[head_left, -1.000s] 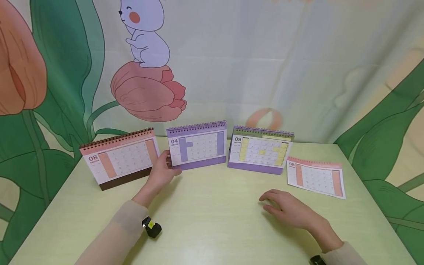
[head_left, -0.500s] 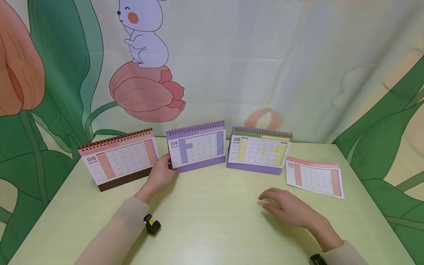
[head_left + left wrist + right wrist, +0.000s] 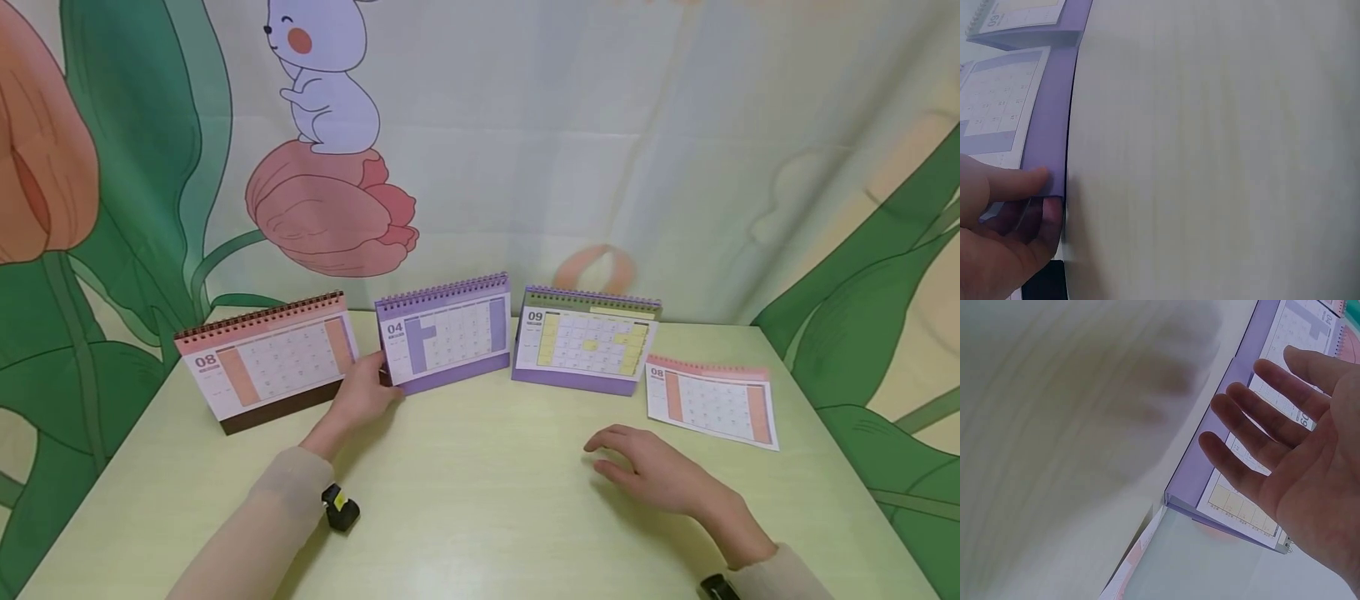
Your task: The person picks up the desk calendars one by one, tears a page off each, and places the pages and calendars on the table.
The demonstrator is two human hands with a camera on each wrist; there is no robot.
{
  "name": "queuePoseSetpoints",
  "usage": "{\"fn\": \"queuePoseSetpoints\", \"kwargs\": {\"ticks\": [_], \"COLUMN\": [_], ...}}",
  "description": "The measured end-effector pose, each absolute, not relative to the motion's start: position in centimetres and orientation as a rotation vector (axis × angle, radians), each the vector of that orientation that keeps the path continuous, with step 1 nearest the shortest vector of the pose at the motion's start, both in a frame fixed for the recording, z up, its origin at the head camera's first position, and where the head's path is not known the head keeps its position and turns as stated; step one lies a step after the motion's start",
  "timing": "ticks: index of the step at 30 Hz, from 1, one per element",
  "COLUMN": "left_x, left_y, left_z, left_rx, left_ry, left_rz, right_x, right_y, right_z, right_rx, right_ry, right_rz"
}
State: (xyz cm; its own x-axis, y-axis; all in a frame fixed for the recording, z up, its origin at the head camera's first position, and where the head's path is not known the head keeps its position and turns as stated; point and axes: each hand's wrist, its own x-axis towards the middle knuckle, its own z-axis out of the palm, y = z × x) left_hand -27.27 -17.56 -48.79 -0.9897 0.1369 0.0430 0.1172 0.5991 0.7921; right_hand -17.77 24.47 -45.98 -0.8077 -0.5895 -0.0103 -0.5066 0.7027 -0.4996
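Your left hand pinches the 04 calendar, facing about five-thirty, long axis eight-thirty to two-thirty; right hand fingers relaxed.

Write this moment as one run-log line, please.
left hand: pinches purple 04 calendar at lower-left corner | right hand: holds nothing | 09 calendar: stands untouched

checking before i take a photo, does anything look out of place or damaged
The pink 08 sheet at far right looks odd: no coil or base shows on it, unlike the three calendars. It may be loose.
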Motion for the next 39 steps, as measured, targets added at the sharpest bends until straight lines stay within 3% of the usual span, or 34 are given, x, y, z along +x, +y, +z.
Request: {"fn": "queuePoseSetpoints", "kwargs": {"ticks": [39], "left_x": [-25.3], "left_y": [-18.2], "left_z": [-47.1], "left_rx": [0.223], "left_ry": [2.508], "left_rz": [1.920], "right_x": [-18.3], "right_y": [22.4], "right_z": [-46.5], "right_rx": [-1.026], "right_ry": [2.762], "right_rz": [-0.822]}}
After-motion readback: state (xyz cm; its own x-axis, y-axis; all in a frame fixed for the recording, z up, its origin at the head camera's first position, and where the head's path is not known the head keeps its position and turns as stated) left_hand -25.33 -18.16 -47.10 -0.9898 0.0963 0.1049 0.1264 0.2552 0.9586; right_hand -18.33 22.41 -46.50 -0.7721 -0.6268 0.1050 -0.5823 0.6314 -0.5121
